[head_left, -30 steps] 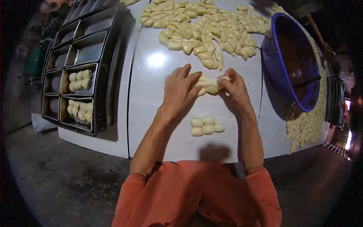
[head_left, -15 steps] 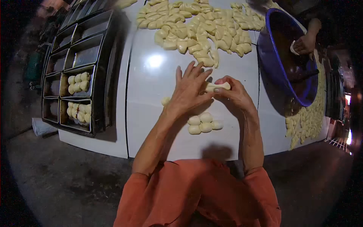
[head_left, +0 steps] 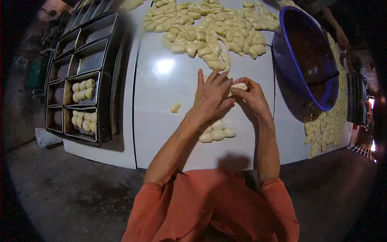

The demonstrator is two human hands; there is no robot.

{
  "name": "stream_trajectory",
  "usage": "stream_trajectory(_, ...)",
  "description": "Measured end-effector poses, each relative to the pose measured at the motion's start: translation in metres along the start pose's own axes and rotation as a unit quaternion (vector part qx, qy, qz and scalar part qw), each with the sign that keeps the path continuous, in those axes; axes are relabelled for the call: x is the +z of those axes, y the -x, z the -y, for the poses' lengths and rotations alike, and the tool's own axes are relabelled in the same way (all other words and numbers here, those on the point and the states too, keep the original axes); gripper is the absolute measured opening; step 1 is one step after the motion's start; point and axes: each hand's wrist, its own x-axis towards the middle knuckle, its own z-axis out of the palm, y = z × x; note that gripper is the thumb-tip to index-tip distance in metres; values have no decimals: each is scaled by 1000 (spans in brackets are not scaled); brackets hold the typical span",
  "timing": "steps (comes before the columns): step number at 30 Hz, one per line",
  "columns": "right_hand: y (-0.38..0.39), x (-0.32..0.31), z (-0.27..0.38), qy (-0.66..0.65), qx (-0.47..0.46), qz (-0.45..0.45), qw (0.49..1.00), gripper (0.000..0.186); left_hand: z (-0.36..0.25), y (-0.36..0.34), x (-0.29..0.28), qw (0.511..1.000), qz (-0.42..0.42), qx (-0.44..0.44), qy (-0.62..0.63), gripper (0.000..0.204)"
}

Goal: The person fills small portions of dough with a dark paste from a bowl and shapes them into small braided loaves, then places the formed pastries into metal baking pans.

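Observation:
My left hand [head_left: 212, 96] lies flat, palm down and fingers spread, over the white table; part of a dough piece seems to be under it. With thumb and fingers my right hand [head_left: 253, 96] pinches the exposed end of the pale dough piece [head_left: 240, 86]. A small lump of dough [head_left: 175, 107] sits alone left of my left wrist. Nearer to me is a cluster of smooth dough balls [head_left: 218, 134] in two rows, partly covered by my left forearm. Beyond my fingers spreads a big mass of cut dough pieces [head_left: 209, 34].
Dark metal loaf tins [head_left: 86, 62] stand joined at the left, two of them holding dough balls. A purple basin [head_left: 287, 52] with brown contents and a dark handle is at the right. More dough pieces [head_left: 326, 135] cover the table's right end. Another person's arm [head_left: 338, 30] shows behind the basin.
My left hand has shifted slightly right, its forearm uncovering more of the small lump. Less of the dough piece shows between my hands. The other person's hand has withdrawn from the basin.

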Motion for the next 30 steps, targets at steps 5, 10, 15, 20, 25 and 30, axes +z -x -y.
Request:
stream_trajectory(5,18,-10,9,17,-39,17,999,19,-6,-5,5,996,83,1,-41,28)
stream_trajectory(10,62,-36,30,-166,-148,12,975,23,-7,-6,15,998,7,5,-67,29)
stream_trajectory(15,62,-49,17,-175,-147,2,974,49,-26,-8,-8,997,35,-29,63,85)
stream_trajectory(20,79,-30,11,-131,-110,-50,984,33,-75,-28,-40,936,140,-121,300,52)
stream_trajectory(25,88,-33,3,45,-136,-215,966,25,-73,-20,-18,930,159,-126,307,49)
stream_trajectory(30,94,-47,-7,25,-272,-220,937,34,-107,-21,6,925,-11,-42,376,81)
